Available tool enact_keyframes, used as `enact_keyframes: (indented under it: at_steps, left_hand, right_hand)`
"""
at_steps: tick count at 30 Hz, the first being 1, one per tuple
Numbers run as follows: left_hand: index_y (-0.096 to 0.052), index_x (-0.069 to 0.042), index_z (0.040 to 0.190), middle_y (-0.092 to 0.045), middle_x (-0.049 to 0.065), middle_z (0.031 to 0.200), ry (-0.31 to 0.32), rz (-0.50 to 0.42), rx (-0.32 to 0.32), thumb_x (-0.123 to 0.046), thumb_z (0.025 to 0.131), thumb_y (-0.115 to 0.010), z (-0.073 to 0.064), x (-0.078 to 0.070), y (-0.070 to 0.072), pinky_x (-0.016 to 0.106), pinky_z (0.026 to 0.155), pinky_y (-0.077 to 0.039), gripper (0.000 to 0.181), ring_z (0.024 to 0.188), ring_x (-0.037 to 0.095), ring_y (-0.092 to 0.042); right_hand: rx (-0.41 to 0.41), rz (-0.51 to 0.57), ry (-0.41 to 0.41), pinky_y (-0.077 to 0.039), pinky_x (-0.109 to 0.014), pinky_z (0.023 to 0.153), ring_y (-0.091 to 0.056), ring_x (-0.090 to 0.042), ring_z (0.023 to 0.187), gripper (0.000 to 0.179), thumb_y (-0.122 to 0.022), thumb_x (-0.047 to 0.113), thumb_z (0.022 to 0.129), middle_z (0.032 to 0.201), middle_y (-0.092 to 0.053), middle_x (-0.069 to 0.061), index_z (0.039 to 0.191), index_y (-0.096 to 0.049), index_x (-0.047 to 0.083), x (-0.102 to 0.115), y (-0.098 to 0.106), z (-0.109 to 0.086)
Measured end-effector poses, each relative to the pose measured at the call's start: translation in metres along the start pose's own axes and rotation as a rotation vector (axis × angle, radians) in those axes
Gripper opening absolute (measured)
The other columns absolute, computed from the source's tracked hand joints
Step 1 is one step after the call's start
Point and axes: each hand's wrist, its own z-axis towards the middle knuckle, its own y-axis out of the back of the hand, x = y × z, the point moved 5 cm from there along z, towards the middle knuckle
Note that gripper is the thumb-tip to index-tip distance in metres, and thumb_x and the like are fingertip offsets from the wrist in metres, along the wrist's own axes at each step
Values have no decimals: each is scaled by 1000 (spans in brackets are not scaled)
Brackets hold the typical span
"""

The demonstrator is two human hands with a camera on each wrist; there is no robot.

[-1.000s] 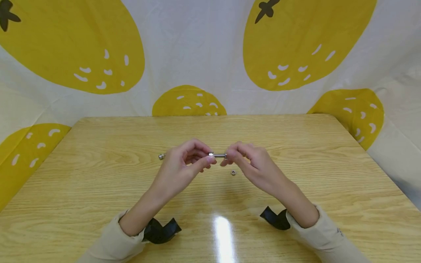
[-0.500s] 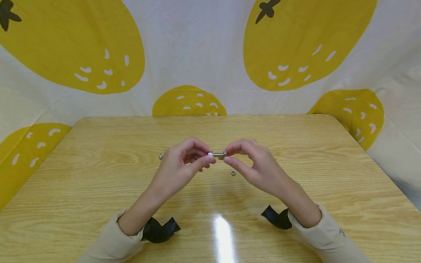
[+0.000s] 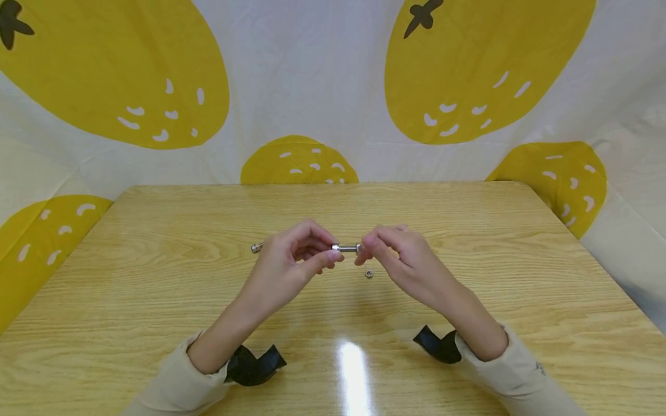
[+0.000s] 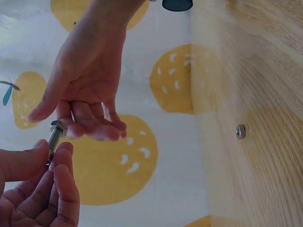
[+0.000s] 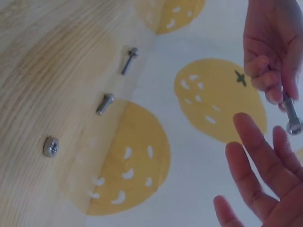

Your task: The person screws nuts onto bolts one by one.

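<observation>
My left hand (image 3: 283, 266) pinches one end of a metal bolt (image 3: 348, 248) between thumb and fingers, holding it level above the table. A hex nut (image 4: 58, 126) sits at the bolt's other end, on the threads. My right hand (image 3: 403, 260) is beside that end. In the right wrist view, the right hand's fingers are spread and stand apart from the nut. The left fingers hide most of the gripped end. A loose nut (image 3: 369, 273) lies on the table below the right hand.
Two more bolts, a longer one (image 5: 129, 62) and a shorter one (image 5: 104, 105), lie on the wooden table (image 3: 156, 300); the left hand partly hides them in the head view. Behind the table hangs a white cloth (image 3: 307, 69) with yellow fruit prints.
Half a second ago the right thumb and fingertips were at the nut; now they have swung off it to the right. The left hand keeps its pinch, nearly still.
</observation>
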Motion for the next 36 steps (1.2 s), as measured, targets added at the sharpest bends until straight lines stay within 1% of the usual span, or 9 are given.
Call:
enact_keyframes:
  at_steps: [2,4,11,17,20,24,29,33,36]
  left_hand:
    - [-62,-10,93,-68,2,82,6,4,-1,-12,85,-67,0,0,0,28,60,-53,11,68,11,-63]
    - [-62,-10,94,-68,2,81,14,4,-4,-12,85,-67,0,1,1,27,60,-53,10,68,12,-63]
    - [-61,-10,94,-70,2,83,27,-5,-7,-12,85,-67,0,1,2,28,59,-52,11,68,12,-64]
    - [-61,-10,94,-70,3,83,16,-6,-1,-12,85,-68,0,0,1,29,59,-53,11,68,11,-64]
    - [-61,-10,93,-69,2,82,7,-4,2,-13,85,-68,-1,-1,0,31,60,-54,12,69,11,-64]
    - [-61,-10,93,-67,1,81,4,5,1,-13,84,-68,-1,-1,-1,29,59,-53,11,68,10,-64]
    - [-62,-10,92,-68,1,80,5,2,6,-12,84,-68,0,0,-2,29,59,-52,10,68,10,-64]
    - [-62,-10,92,-68,1,81,10,6,9,-12,85,-68,-1,0,-3,29,59,-52,10,68,10,-64]
    - [-62,-10,94,-68,1,82,26,14,6,-13,85,-67,-1,1,-3,28,59,-52,10,69,10,-63]
  right_hand:
    - [-5,8,36,-45,-31,79,-57,-10,89,12,-58,23,93,90,-66,7,98,-62,12,2,2,-1]
    - [-13,7,94,-48,-30,78,-58,-9,92,20,-66,17,87,94,-63,5,104,-58,10,4,4,-1]
    - [-51,-23,214,-49,-28,79,-60,-10,91,21,-69,5,82,95,-63,3,100,-59,8,9,5,-2]
    - [-13,-16,195,-46,-29,77,-57,-9,86,12,-64,9,88,92,-65,3,99,-59,9,7,2,-2]
    - [56,17,127,-44,-30,76,-55,-8,83,6,-54,14,94,91,-65,4,97,-57,10,5,-3,-2]
    - [91,13,35,-41,-32,74,-53,-12,79,20,-42,19,100,86,-64,7,89,-58,14,3,-9,0]
    - [70,-24,4,-39,-33,76,-52,-15,80,36,-34,25,103,78,-63,8,80,-61,15,-1,-9,1]
    - [75,9,-5,-45,-31,73,-54,-13,83,24,-45,30,98,87,-63,5,92,-60,12,-3,-6,0]
    - [45,16,72,-49,-28,74,-55,-11,89,21,-63,23,89,96,-61,3,104,-56,10,2,-1,0]
